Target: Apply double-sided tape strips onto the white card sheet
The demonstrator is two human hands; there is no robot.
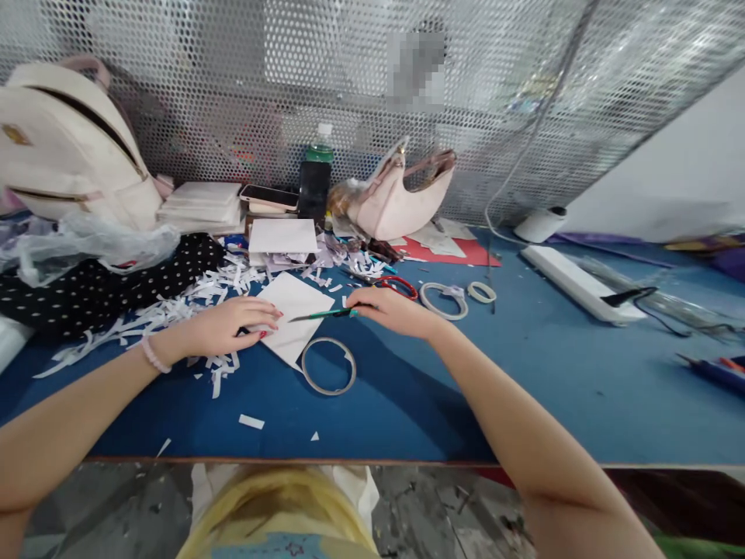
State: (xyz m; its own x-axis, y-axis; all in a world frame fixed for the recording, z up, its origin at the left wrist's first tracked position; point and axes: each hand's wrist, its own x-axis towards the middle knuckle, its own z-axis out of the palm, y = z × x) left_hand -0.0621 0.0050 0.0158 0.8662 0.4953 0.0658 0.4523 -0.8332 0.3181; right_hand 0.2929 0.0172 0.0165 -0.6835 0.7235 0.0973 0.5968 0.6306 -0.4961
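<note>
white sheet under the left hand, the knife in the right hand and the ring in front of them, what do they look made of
The white sheet looks like matte paper or thin card: flat, with crisp edges. The knife in the right hand seems to have a green plastic handle and a thin metal blade, though it is small. The ring looks like a nearly spent tape roll, grey and thin-walled. The left hand presses the sheet.

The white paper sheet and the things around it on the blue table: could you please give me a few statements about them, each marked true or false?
1. The left hand presses on the white paper sheet. True.
2. The right hand holds red scissors. False: it holds a green-handled knife; the red scissors lie on the table.
3. A tape ring lies beside the sheet's near corner. True.
4. The blue table is free of scraps. False: paper shreds litter its left side.
</note>
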